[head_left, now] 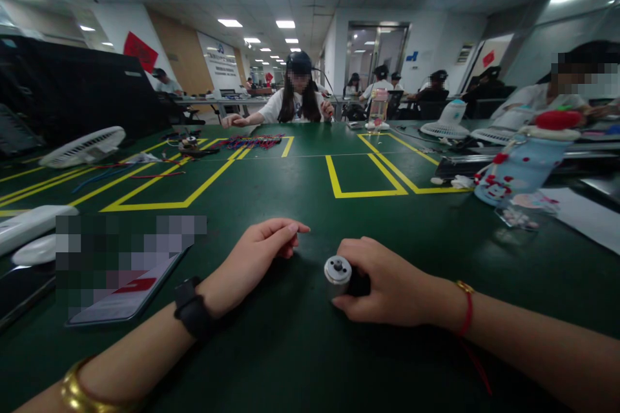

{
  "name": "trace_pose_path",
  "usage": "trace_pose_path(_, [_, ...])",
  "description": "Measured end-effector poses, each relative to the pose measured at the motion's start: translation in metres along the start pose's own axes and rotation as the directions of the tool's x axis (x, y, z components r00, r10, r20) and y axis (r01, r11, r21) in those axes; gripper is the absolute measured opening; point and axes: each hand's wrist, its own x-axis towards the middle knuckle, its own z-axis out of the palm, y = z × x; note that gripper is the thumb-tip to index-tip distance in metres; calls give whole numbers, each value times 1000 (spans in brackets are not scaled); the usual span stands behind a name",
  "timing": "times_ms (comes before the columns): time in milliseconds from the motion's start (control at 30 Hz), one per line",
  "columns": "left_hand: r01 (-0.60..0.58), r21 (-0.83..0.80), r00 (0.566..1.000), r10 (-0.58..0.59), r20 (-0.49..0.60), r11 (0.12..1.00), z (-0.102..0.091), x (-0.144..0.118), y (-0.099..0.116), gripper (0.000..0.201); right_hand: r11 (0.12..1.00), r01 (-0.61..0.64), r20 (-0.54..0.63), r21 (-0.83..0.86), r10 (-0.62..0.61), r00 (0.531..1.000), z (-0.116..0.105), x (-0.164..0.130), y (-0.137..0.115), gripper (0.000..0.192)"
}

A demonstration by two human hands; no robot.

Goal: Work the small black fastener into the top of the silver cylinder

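Note:
My right hand is wrapped around a small silver cylinder that looks like an electric motor. It stands upright at the green table top, its round end face up, showing a central shaft and small dark holes. To the left, apart from the motor, my left hand hovers or rests near the table with nothing visible in it. Its index finger points out, the thumb lies close by, and the other fingers curl loosely. What lies beneath the palm is hidden.
A phone or tablet lies left of my left arm. Yellow tape marks the green table. Wires lie farther back, before a seated person. On the right are a blue bottle, small fans and paper.

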Motion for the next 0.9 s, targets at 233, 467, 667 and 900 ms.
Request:
trace_pose_path(233, [-36, 168, 996, 21, 90, 985, 3, -9, 13, 25, 1000, 11, -5, 7, -11, 1000, -1, 0, 0, 23])
trace_pose_path(467, [-249, 282, 931, 149, 334, 926, 14, -22, 22, 24, 1000, 20, -9, -2, -20, 1000, 3, -1, 3, 22])
trace_pose_path(667, [-335, 319, 921, 236, 310, 887, 20, -26, 28, 24, 1000, 21, -17, 8, -21, 1000, 5, -1, 6, 22])
trace_pose_path(900, [-313, 308, 938, 243, 247, 898, 22, -24, 25, 14, 999, 40, -37, 4, -39, 999, 6, 0, 5, 22])
